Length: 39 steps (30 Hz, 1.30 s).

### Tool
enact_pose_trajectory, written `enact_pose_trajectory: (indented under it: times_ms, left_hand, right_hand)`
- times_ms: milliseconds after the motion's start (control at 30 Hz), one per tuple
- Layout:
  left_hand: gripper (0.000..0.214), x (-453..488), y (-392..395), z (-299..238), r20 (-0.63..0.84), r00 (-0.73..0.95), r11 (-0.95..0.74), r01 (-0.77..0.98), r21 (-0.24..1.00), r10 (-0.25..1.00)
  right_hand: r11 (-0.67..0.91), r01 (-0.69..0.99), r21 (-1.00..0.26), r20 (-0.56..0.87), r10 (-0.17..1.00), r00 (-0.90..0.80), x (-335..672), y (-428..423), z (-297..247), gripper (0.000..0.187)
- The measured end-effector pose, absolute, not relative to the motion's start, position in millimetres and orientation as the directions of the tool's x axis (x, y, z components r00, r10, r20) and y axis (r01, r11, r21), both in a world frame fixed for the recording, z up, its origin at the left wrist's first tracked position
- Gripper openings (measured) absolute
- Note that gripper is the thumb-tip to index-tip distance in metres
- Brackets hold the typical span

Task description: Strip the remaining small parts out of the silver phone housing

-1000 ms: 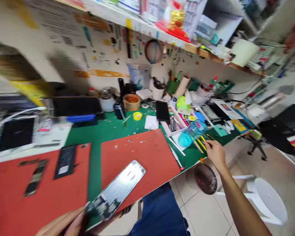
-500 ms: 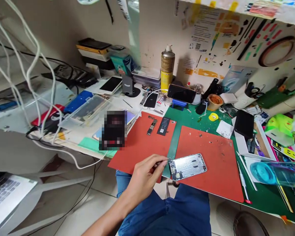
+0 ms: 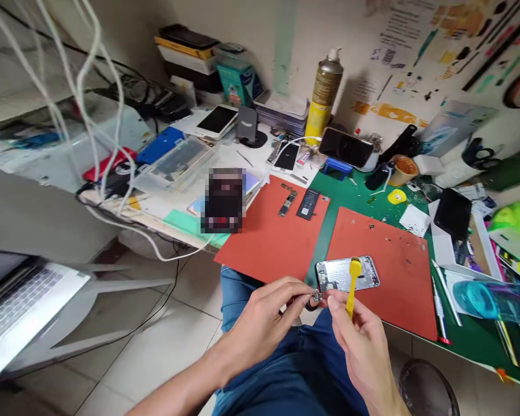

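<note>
A silver phone housing (image 3: 347,274) lies open side up on the right red mat (image 3: 381,271), near the bench's front edge. My left hand (image 3: 268,315) pinches a small metal part (image 3: 316,297) just in front of the housing. My right hand (image 3: 357,341) is closed round a yellow plastic pry tool (image 3: 353,283), whose round end points up over the housing. Its fingertips meet the left hand's at the small part. On the left red mat (image 3: 273,237) lie a black battery (image 3: 308,203) and a narrow circuit board (image 3: 288,203).
A green cutting mat (image 3: 364,202) covers the cluttered bench. A spray can (image 3: 323,95), a phone on a blue stand (image 3: 345,149), a black phone (image 3: 453,214) and a turquoise bottle (image 3: 489,300) stand about. White cables (image 3: 91,104) hang left; a laptop (image 3: 21,306) sits lower left.
The view swung left, then settled. My right hand came back from the bench's right end with the yellow pry tool and met the left hand at the housing's corner.
</note>
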<state>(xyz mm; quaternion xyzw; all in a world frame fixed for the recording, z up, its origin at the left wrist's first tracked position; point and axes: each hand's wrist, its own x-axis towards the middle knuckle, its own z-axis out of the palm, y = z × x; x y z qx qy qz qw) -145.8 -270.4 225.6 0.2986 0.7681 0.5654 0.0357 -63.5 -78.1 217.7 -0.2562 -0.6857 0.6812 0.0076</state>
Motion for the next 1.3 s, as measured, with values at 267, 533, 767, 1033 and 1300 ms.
enact_pose_trajectory:
  times_ms: [267,533,767,1033,1300]
  left_hand:
    - [0.022,-124,-307,214,0.324,-0.885,0.241,0.413,0.879,0.335]
    - [0.017,-119,-326,207,0.241,-0.946,0.288,0.299,0.91,0.219]
    - [0.016,-117,-330,206,0.23,-0.955,0.306,0.278,0.91,0.185]
    - [0.016,-120,-329,207,0.17,-0.969,0.301,0.218,0.928,0.179]
    - [0.018,-121,-334,208,0.146,-0.975,0.316,0.192,0.929,0.165]
  right_hand:
    - [0.131,0.442,-0.887,-0.425,0.142,-0.894,-92,-117,221,0.047]
    - [0.352,0.215,-0.911,-0.21,0.054,-0.976,-106,-142,235,0.035]
    - [0.432,0.129,-0.893,-0.131,0.026,-0.991,-106,-149,232,0.035]
    - [0.434,0.086,-0.897,-0.108,-0.025,-0.994,-109,-146,228,0.027]
    - [0.441,0.056,-0.896,-0.093,-0.063,-0.994,-120,-151,233,0.034]
